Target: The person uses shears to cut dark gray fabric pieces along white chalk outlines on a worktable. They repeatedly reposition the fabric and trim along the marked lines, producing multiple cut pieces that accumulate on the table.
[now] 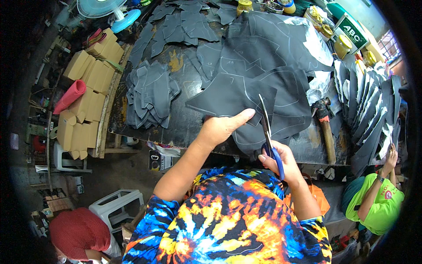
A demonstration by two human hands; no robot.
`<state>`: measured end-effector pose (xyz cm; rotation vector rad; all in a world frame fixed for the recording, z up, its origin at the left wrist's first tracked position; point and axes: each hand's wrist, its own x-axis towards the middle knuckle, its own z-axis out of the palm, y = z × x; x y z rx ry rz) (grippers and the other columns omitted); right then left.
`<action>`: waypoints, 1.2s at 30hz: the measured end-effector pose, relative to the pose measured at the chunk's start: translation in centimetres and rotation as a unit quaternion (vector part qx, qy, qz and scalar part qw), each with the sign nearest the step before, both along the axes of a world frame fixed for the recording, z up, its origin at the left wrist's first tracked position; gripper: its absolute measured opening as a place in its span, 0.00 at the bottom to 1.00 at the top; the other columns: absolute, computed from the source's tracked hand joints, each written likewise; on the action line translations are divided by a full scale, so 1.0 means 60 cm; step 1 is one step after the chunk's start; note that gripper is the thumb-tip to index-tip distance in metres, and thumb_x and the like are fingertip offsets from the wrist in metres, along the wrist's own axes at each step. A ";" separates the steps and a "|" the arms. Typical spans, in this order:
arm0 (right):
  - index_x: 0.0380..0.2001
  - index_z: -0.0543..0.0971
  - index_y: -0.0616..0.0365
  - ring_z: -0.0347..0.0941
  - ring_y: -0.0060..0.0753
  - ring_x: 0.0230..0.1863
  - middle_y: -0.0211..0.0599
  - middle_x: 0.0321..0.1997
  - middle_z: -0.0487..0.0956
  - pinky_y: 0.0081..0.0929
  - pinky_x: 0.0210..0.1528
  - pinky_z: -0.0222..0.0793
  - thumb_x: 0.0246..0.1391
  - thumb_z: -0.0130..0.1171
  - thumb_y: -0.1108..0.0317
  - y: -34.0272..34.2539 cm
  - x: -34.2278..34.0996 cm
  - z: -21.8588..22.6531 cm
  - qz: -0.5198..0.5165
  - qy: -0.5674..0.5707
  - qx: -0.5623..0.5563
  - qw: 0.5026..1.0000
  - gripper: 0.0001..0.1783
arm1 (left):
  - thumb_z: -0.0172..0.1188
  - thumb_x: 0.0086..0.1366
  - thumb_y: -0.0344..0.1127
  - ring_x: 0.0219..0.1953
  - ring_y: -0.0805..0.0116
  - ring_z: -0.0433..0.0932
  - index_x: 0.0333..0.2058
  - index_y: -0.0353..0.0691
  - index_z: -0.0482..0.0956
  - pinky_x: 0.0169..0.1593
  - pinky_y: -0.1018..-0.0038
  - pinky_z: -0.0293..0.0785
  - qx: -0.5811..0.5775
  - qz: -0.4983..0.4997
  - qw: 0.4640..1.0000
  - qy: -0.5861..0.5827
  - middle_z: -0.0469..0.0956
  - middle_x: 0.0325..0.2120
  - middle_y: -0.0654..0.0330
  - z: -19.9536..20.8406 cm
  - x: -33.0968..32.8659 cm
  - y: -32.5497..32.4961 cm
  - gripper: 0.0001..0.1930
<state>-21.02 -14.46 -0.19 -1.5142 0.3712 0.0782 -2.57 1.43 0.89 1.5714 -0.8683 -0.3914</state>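
Note:
My left hand (225,126) grips the near left edge of a dark leather-like sheet (228,90), thumb on top and the fingers hidden underneath. Pale outlines are drawn across the sheet. In my right hand (285,159) is a pair of scissors (267,131) with blue handles, my fingers wrapped round them. The blades point away from me over the sheet and look nearly closed. More of the marked dark material (263,39) spreads out behind, toward the back of the table.
Cut dark pieces lie stacked (151,94) on the left of the table (189,90). A wooden-handled hammer (326,136) rests at right, beside a row of dark pieces with white backing (367,101). Tan boxes (90,83) stand left. One person (376,202) is at right, another (81,233) lower left.

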 end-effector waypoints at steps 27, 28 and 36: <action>0.28 0.72 0.53 0.60 0.11 0.30 0.15 0.26 0.68 0.16 0.32 0.58 0.58 0.68 0.66 -0.015 -0.011 0.008 0.074 0.043 0.073 0.994 0.13 | 0.70 0.61 0.29 0.43 0.69 0.80 0.46 0.35 0.79 0.49 0.72 0.76 -0.080 0.058 0.990 0.103 0.82 0.41 0.59 0.011 -0.003 0.000 0.16; 0.29 0.72 0.53 0.61 0.12 0.31 0.16 0.27 0.68 0.16 0.33 0.58 0.59 0.68 0.65 -0.009 -0.006 0.003 0.072 0.021 0.082 0.994 0.13 | 0.70 0.61 0.29 0.43 0.69 0.79 0.46 0.35 0.78 0.48 0.72 0.76 -0.086 0.057 0.991 0.082 0.82 0.40 0.59 0.010 -0.009 -0.003 0.15; 0.34 0.73 0.54 0.62 0.13 0.32 0.18 0.29 0.69 0.17 0.35 0.61 0.59 0.67 0.66 0.027 0.023 -0.012 0.049 -0.033 0.077 0.995 0.11 | 0.69 0.62 0.26 0.44 0.72 0.78 0.49 0.35 0.77 0.51 0.74 0.74 -0.103 0.083 0.985 0.106 0.80 0.43 0.62 0.000 -0.037 0.006 0.17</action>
